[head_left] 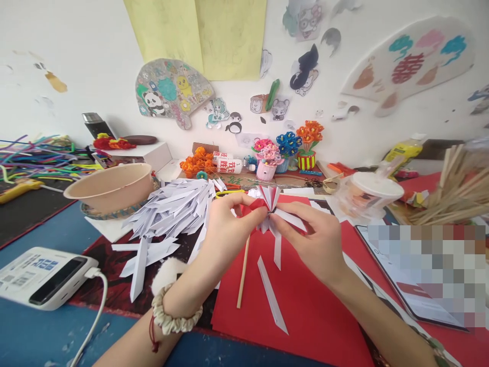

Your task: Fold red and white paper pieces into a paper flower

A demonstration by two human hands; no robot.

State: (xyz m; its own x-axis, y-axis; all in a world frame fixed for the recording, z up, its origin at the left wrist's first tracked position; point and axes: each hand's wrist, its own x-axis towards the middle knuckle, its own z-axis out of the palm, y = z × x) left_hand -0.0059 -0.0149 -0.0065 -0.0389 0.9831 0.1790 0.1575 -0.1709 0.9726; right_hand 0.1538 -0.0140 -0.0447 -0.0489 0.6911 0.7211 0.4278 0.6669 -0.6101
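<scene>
My left hand (233, 221) and my right hand (313, 237) meet over the red paper, both closed on a folded red-and-white paper piece (270, 196) with pleats fanning upward. Thumbs and fingertips pinch it near its centre; part of it is hidden behind the fingers. White folded strips (277, 250) stick out below and to the right of it. On the red paper (305, 311) beneath lie a thin wooden stick (243, 275) and a loose white folded strip (272, 295). A big pile of white folded strips (171, 206) is left of my hands.
A beige bowl (110, 186) and a white power bank (46, 278) with a cable stand at left. To the right are a tablet (412, 290), a lidded cup (376, 191) and wooden sticks (446, 188). Pipe-cleaner flower pots (266, 168) line the wall.
</scene>
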